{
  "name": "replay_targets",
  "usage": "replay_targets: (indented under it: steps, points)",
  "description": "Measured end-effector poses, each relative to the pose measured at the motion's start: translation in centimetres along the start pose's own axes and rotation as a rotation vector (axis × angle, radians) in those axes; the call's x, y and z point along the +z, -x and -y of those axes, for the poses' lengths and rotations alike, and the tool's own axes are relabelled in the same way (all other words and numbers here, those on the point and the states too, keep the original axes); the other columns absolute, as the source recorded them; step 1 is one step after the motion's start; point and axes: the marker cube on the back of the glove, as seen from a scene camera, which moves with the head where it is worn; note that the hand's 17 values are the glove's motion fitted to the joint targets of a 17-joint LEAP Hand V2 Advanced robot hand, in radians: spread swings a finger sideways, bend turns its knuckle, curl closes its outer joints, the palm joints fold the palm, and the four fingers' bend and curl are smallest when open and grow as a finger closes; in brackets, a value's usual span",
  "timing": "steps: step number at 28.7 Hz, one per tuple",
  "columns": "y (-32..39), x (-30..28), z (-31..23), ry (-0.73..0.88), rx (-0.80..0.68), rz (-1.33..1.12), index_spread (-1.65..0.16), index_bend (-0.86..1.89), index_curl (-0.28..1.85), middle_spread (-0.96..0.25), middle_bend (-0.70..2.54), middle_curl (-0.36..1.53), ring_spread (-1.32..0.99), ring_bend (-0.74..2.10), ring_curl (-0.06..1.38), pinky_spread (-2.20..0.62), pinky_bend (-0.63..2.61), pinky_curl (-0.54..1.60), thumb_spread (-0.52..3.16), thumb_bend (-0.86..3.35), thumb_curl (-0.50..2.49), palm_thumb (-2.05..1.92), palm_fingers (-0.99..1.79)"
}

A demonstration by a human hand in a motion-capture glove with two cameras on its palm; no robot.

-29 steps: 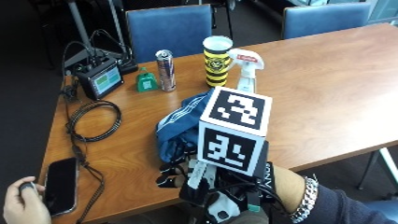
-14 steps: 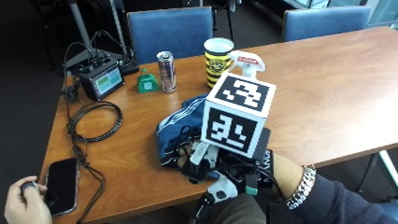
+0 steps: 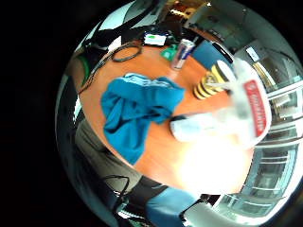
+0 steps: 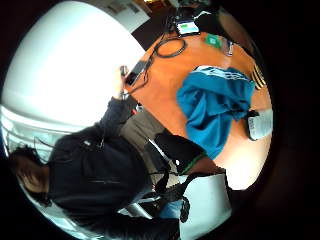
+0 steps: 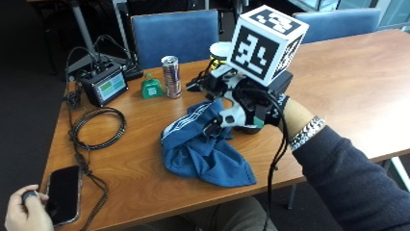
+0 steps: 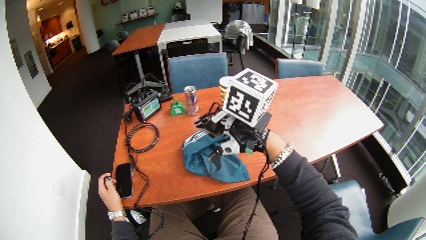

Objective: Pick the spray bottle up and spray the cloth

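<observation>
The black-gloved right hand (image 5: 256, 103) is raised above the wooden counter (image 5: 359, 72), between the cloth and the yellow-and-black cup, with the forearm in a dark sleeve (image 5: 346, 178) reaching in from the person's side and a metal bracelet (image 5: 302, 133) at the wrist. The rig on the back of the hand hides the fingers in the outside view, so I cannot tell whether they are curled or straight. The palm faces down toward the counter.

In the little-finger-side palm view, the white plastic spray bottle (image 3: 222, 120) with its red-labelled head fills much of the picture, close to the palm. It seems to lie along the counter, its long axis running from the cloth's edge toward the cup, the head end farther from the cloth; which way the nozzle points is too blurred to tell. Whether the hand touches it cannot be seen.

The crumpled blue cloth with white stripes (image 5: 202, 149) lies on the counter just beside the hand, on the person's side. The yellow-and-black striped cup (image 3: 210, 82) stands behind the bottle. Farther along are a slim silver and red can (image 5: 170, 76), a small green object (image 5: 151, 89), a black device with a lit screen (image 5: 106, 86) and a coiled black cable (image 5: 96, 127). The bare left hand (image 5: 25, 211) holds a small object beside a black phone (image 5: 61, 195) at the counter's near corner.
</observation>
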Motion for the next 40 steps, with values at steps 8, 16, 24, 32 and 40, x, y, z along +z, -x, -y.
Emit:
replay_targets:
  steps: [8, 16, 24, 32, 40]
  points:
    - [-7.8, -2.4, 0.8, -0.17, 0.28, 0.046, -0.4, 0.15, 0.28, -0.16, 0.22, 0.32, -0.16, 0.4, 0.29, 0.05, 0.16, 0.26, 0.95, -0.01, 0.26, 0.49, 0.73]
    - [-12.2, -0.4, -0.4, -0.267, 0.446, 0.226, -0.38, 0.12, 0.28, -0.18, 0.28, 0.36, -0.18, 0.49, 0.34, 0.04, 0.16, 0.26, 0.98, 0.01, 0.29, 0.61, 0.88]
    - [-13.8, 2.2, -2.0, -0.532, 0.542, 0.621, -0.34, 0.07, 0.24, -0.2, 0.34, 0.4, -0.21, 0.59, 0.38, -0.08, 0.32, 0.32, 0.97, 0.02, 0.32, 0.73, 1.19]
    - [-14.4, 6.7, -3.6, -0.717, 0.639, 0.853, -0.32, 0.13, 0.26, -0.23, 0.37, 0.42, -0.24, 0.62, 0.4, -0.2, 0.43, 0.37, 0.87, 0.0, 0.36, 0.83, 1.32]
    - [-14.1, 7.6, -2.7, -0.855, 0.583, 0.812, -0.31, 0.18, 0.3, -0.26, 0.48, 0.46, -0.26, 0.6, 0.41, -0.31, 0.46, 0.38, 0.86, -0.05, 0.34, 0.71, 1.4]
